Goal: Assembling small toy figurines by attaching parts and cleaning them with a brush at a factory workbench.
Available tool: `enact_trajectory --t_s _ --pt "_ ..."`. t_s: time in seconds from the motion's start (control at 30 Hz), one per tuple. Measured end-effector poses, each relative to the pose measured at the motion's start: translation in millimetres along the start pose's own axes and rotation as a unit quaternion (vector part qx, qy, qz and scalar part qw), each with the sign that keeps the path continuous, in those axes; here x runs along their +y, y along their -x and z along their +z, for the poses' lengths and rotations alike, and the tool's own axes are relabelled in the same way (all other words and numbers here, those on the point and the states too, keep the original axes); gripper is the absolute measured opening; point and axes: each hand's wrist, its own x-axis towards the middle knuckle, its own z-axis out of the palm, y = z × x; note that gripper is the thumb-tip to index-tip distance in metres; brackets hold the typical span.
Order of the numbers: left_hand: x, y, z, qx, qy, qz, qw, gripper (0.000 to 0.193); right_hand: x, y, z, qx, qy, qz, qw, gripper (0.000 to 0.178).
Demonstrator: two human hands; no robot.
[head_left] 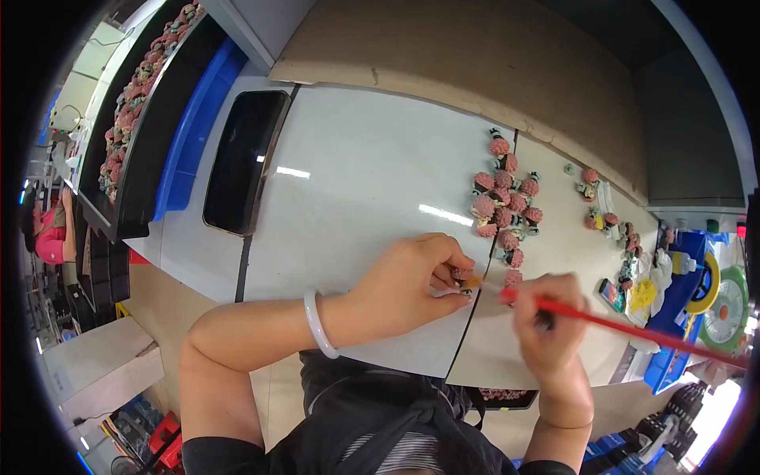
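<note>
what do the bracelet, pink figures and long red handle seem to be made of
Bracelet: possibly stone, glass or plastic; pale, smooth, with a glossy sheen.
Pink figures: probably painted resin or plastic, mostly matt; their repeated, bumpy shapes look moulded.
Red handle: perhaps plastic or painted wood; evenly coloured, but blur leaves the finish open.

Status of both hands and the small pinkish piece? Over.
Left hand pinching small pinkish piece. Right hand gripping red-handled brush, tip near piece. Pink knobbly figurines beyond, not blocking.
</note>
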Motion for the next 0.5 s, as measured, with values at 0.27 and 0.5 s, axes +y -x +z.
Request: enact_trajectory --t_s 0.27,0.5 --pt "9 3 -1 -0.059 0.235 0.113 0.964 0.027 33 5 -63 0.040 -0.028 0.242 0.969 0.010" --pt "5 7 -3 -0.097 0.308 0.101 0.941 0.031 27 -6 -52 0.071 0.145 0.216 0.963 0.018"
